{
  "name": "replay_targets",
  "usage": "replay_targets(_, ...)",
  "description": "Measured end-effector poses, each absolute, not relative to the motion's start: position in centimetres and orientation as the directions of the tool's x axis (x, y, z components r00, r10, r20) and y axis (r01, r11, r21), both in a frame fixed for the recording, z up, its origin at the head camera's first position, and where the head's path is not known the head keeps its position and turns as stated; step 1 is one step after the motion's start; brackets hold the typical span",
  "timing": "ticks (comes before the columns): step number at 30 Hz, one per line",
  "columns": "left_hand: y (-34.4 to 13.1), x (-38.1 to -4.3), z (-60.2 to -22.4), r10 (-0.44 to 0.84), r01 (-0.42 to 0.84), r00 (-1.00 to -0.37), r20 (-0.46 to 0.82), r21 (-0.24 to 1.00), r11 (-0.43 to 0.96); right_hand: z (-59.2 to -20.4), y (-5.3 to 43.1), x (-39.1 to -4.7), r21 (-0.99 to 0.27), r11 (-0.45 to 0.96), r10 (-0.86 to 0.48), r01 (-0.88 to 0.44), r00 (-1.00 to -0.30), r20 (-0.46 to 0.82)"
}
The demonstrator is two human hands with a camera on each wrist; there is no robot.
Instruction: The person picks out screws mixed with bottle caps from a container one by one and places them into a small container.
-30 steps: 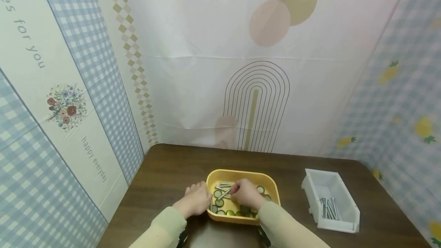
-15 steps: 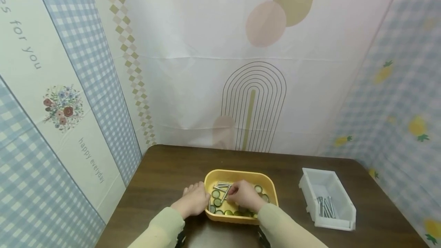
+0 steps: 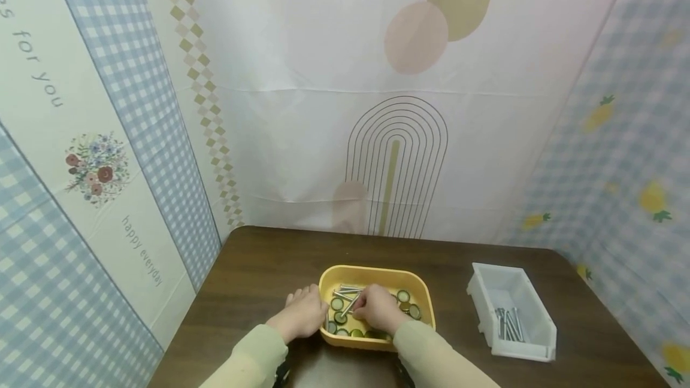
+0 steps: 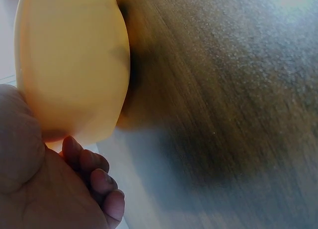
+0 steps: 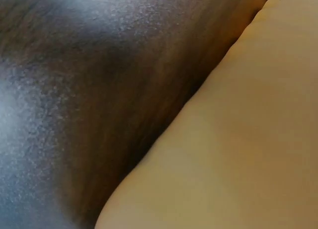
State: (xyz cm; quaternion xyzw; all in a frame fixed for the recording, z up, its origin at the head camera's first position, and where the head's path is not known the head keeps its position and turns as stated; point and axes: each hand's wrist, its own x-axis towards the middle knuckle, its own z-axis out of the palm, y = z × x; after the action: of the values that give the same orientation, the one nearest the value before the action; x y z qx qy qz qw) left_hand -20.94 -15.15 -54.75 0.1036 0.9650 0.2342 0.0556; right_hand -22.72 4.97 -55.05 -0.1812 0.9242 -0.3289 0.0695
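In the head view a yellow basin [image 3: 377,343] holds several long silver bolts [image 3: 351,287] and several round bottle caps [image 3: 336,304], some showing green rims and some gold. My left hand [image 3: 306,311] grips the basin's left side, thumb at the rim; the left wrist view shows its curled fingers [image 4: 101,180] by the basin's outer wall [image 4: 74,65]. Inside the basin my right hand [image 3: 378,307] is low over the contents, fingertips pinched at the upper end of a slanting bolt [image 3: 348,306]. Its fingers are out of the right wrist view, which shows the basin's wall [image 5: 238,139].
A white open-fronted bin [image 3: 533,298] stands on the right of the brown table [image 3: 269,256], with several more bolts [image 3: 509,325] lying in it. Printed cloths [image 3: 302,148] hang behind and at both sides.
My right hand has shifted slightly left and toward me in the basin, and the slanting bolt has changed its angle. My left hand has stayed on the basin's side.
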Motion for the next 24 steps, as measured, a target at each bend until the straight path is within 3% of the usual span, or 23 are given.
replay_targets(24, -15.1, -20.9, -54.1, 0.233, 0.155, -0.966, -0.108, 0.48, 0.864, -54.9, 4.6, -22.5, -0.619, 0.73, -0.377, -0.29, -0.926, -0.011)
